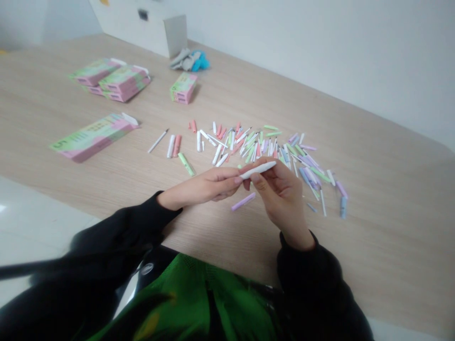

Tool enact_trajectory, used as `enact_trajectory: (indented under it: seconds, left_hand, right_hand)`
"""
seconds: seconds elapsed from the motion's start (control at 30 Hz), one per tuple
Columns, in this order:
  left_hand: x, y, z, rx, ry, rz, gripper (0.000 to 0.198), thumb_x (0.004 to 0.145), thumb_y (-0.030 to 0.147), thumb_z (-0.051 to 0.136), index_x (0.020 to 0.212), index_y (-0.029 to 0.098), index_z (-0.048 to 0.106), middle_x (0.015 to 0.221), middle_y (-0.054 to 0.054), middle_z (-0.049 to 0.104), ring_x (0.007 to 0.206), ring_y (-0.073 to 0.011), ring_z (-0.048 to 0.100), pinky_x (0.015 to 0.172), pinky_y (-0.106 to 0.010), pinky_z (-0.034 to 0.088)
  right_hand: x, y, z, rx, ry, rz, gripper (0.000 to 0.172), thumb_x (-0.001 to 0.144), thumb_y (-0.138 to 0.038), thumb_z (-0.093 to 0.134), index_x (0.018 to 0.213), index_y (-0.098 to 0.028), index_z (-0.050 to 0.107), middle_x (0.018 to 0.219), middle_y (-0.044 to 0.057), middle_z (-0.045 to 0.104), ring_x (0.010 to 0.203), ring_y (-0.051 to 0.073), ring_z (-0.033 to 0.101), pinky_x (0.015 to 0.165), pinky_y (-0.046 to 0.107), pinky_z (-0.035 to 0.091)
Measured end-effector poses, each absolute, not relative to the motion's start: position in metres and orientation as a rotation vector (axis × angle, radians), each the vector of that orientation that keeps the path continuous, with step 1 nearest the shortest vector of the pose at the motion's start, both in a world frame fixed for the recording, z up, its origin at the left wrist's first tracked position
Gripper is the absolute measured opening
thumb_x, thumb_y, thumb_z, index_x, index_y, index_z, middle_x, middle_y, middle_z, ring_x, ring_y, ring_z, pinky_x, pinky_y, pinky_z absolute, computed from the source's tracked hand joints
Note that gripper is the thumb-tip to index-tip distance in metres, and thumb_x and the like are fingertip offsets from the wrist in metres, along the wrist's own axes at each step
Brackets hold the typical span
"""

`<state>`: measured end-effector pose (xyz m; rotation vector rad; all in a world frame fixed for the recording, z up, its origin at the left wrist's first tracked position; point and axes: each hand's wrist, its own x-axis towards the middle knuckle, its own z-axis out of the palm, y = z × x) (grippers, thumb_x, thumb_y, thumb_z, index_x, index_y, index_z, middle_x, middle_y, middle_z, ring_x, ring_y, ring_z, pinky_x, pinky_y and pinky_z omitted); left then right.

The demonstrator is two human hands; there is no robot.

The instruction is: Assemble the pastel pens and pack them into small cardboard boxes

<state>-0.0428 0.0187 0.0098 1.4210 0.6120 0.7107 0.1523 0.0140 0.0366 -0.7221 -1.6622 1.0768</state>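
Note:
A white pen (261, 169) lies slantwise between my two hands above the table. My right hand (284, 201) is closed on it, the thumb pressed along its lower side and the fingers behind. At the pen's left end, the fingertips of my left hand (209, 185) pinch it. Just below them a purple pen piece (243, 201) rests on the table. Behind my hands spreads a loose heap of pen parts (249, 142): pink, green, white, purple and blue barrels and caps, with thin white refills among them.
A long pink-and-green box (94, 138) lies at the left, with several stacked boxes (122, 80) behind it. Another small box (184, 87) stands apart. Farther back are a grey-and-blue crumpled cloth (190, 60) and a white case (176, 35) near the wall.

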Motion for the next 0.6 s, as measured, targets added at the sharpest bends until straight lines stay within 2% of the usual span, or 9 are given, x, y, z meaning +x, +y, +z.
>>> enact_trajectory:
  seconds: [0.07, 0.27, 0.4, 0.6]
  left_hand:
    - [-0.041, 0.018, 0.009, 1.393, 0.609, 0.705, 0.032, 0.104, 0.047, 0.049, 0.102, 0.017, 0.061, 0.061, 0.006, 0.039, 0.050, -0.0087, 0.033, 0.047, -0.023, 0.025]
    - [-0.038, 0.018, 0.010, 1.282, 0.539, 0.700, 0.032, 0.104, 0.042, 0.049, 0.100, 0.014, 0.064, 0.064, 0.005, 0.042, 0.054, -0.0093, 0.040, 0.052, -0.023, 0.035]
    - [-0.040, 0.019, 0.010, 1.303, 0.540, 0.697, 0.031, 0.104, 0.040, 0.048, 0.097, 0.014, 0.063, 0.061, 0.005, 0.046, 0.048, -0.0078, 0.041, 0.047, -0.022, 0.033]
    - [-0.038, 0.016, 0.013, 1.270, 0.535, 0.696, 0.020, 0.104, 0.033, 0.048, 0.106, 0.016, 0.058, 0.057, 0.006, 0.050, 0.040, -0.0083, 0.043, 0.038, -0.020, 0.029]
  right_hand:
    - [0.153, 0.014, 0.037, -0.720, -1.671, 1.088, 0.011, 0.094, -0.035, 0.071, 0.099, -0.025, 0.072, 0.086, -0.001, 0.071, 0.073, 0.014, 0.066, 0.074, 0.033, 0.059]
    - [0.157, 0.015, 0.039, -0.759, -1.636, 1.037, 0.009, 0.097, -0.032, 0.067, 0.101, -0.025, 0.072, 0.092, 0.001, 0.076, 0.078, 0.014, 0.068, 0.075, 0.030, 0.060]
    - [0.159, 0.017, 0.037, -0.725, -1.611, 1.049, 0.006, 0.097, -0.028, 0.066, 0.100, -0.025, 0.070, 0.092, 0.000, 0.078, 0.078, 0.013, 0.069, 0.078, 0.030, 0.059]
    - [0.161, 0.021, 0.025, -0.727, -1.492, 1.121, 0.008, 0.099, -0.032, 0.063, 0.104, -0.026, 0.067, 0.096, 0.000, 0.078, 0.083, 0.015, 0.070, 0.078, 0.032, 0.057]
